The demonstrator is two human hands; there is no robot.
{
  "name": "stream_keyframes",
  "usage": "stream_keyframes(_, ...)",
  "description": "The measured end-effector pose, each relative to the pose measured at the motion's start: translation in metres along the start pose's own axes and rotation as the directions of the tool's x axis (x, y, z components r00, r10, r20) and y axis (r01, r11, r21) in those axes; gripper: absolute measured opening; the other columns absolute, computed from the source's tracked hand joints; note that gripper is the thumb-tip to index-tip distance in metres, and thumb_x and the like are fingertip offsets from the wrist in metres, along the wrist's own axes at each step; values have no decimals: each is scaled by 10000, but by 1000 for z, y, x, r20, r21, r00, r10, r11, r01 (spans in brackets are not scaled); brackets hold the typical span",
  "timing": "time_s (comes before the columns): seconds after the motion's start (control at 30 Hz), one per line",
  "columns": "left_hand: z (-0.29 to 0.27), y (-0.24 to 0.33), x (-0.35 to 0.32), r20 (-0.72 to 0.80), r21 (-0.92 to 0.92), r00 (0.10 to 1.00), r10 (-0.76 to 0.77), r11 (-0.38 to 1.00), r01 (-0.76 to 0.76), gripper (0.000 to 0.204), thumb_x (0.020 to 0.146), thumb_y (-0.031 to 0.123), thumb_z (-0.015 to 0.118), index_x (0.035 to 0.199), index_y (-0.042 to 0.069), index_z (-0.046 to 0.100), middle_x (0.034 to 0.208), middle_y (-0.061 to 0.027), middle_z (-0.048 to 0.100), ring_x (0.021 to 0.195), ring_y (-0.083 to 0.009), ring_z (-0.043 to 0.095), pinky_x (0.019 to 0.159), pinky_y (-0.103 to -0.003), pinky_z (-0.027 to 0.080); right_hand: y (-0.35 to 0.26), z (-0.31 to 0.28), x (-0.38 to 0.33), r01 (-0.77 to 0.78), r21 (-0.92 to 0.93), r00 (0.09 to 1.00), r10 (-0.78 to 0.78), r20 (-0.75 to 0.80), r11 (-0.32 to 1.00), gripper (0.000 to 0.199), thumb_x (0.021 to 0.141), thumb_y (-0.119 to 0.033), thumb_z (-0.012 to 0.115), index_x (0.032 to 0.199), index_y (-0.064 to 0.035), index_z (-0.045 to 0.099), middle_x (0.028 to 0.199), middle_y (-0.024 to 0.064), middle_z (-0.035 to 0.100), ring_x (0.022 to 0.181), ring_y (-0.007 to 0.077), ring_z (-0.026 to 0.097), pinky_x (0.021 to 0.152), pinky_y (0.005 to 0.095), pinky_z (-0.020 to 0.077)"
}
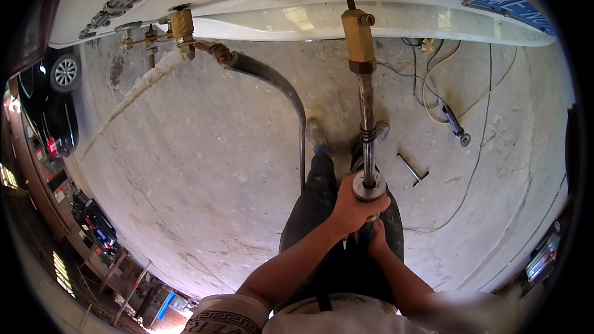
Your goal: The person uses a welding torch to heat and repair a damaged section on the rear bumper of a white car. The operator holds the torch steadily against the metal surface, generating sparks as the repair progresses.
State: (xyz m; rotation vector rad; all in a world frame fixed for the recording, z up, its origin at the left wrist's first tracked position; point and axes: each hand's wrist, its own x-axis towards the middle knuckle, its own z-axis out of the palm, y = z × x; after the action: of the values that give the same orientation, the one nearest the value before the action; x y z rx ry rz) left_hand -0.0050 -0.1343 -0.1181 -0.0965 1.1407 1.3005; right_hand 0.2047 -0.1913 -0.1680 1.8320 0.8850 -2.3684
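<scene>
The slide hammer (366,117), a long steel rod with a round sliding weight and a brass-coloured block at its far end, was held upright in the middle of the view, running from the hands towards twelve o'clock. Nearest to the camera, the right hand (375,239) was closed around the lower grip of the rod, just under the weight. The left hand (352,204) was clamped on the round weight (369,185) itself, directly above the right hand at twelve o'clock of it, so both hands were kept close together on the same tool. Below them the dark trousers (322,204) and two shoes (316,133) of the person were seen on the concrete floor (204,167). At three o'clock from the weight a small T-shaped metal tool (411,169) was lying on the floor, well apart from the hands. Further, at one o'clock, a thin cable (476,148) with a small handpiece (456,125) was spread on the concrete. A thick dark hose (278,83) was bent from near the shoes towards eleven o'clock, up to a brass fitting (183,29). Farthest away, the brass block (359,37) was placed against the white car body (297,0) at twelve o'clock.
</scene>
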Motion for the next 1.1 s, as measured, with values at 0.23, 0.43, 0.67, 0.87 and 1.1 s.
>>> stream_keyframes(0.23, 1, 11, 1, 0, -26, 1000, 13, 1000, -13, 162, 777, 4, 737, 822, 41, 586, 717, -5, 609, 648, -91, 590, 600, -267, 479, 8, -14, 5, -160, 231, 982, 132, 135, 960, 438, 1013, -382, 450, 1179, -5, 600, 972, 54, 663, 800, 132, 646, 670, 258, 502)
stream_keyframes(0.43, -2, 11, 2, 19, 39, 999, 38, 998, -39, 166, 769, -10, 720, 849, 26, 578, 755, -40, 628, 653, -106, 614, 603, -267, 510, -3, -6, 3, -89, 83, 994, 84, 64, 993, 438, 1006, -384, 457, 1175, -5, 600, 957, 53, 660, 776, 136, 644, 648, 257, 499)
stream_keyframes(0.67, -5, 7, 4, 31, 3, 999, 26, 1000, -26, 192, 755, -20, 719, 871, 18, 571, 776, -65, 634, 661, -127, 633, 603, -275, 526, -1, -4, 5, -25, 83, 998, 19, 68, 996, 463, 1006, -406, 469, 1223, -11, 576, 997, 58, 667, 822, 137, 651, 688, 263, 508)
stream_keyframes(0.87, 1, 39, 13, 15, -40, 1000, 12, 999, -11, 175, 782, 31, 757, 841, 35, 593, 756, -13, 621, 665, -104, 610, 616, -272, 498, -1, -2, 8, -138, 171, 990, 130, 60, 976, 462, 1010, -488, 416, 1027, -50, 562, 712, 106, 623, 513, 209, 590, 490, 315, 474)
stream_keyframes(1.1, -1, 45, 18, 45, -134, 999, 6, 991, 0, 159, 766, 4, 744, 862, 27, 619, 739, -24, 629, 661, -100, 610, 603, -273, 498, -4, 2, 2, -39, -11, 999, 39, 11, 999, 390, 1007, -421, 413, 1039, -60, 556, 794, 94, 624, 593, 200, 611, 533, 323, 493)
